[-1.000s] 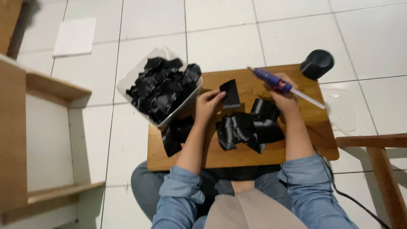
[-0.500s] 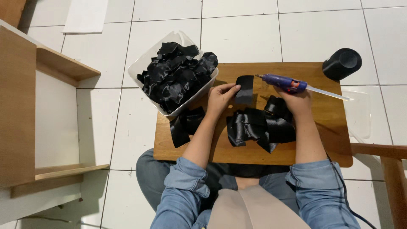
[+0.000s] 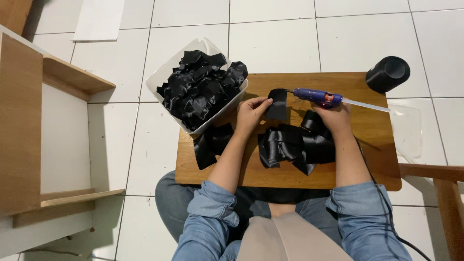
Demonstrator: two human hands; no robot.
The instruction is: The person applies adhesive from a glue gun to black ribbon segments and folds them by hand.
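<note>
My left hand [image 3: 250, 114] pinches a small piece of black ribbon [image 3: 278, 104] and holds it upright over the wooden board [image 3: 367, 140]. My right hand [image 3: 333, 118] grips a purple glue gun [image 3: 319, 96], its nozzle pointing left and touching the top edge of that piece. A clear glue stick juts from the gun's back to the right. A pile of cut black ribbon strips [image 3: 295, 147] lies on the board between my forearms. More black strips [image 3: 210, 145] lie at the board's left edge.
A white tray [image 3: 164, 72] heaped with folded black ribbon pieces rests on the board's left corner and the tiled floor. A black ribbon roll [image 3: 386, 73] stands at the board's far right corner. A wooden shelf unit [image 3: 29, 130] lies to the left; wooden furniture [image 3: 435, 179] sits at right.
The view has shifted so the board sits lower and more centred. The glue gun's nozzle has swung closer to the ribbon piece in my left hand.
</note>
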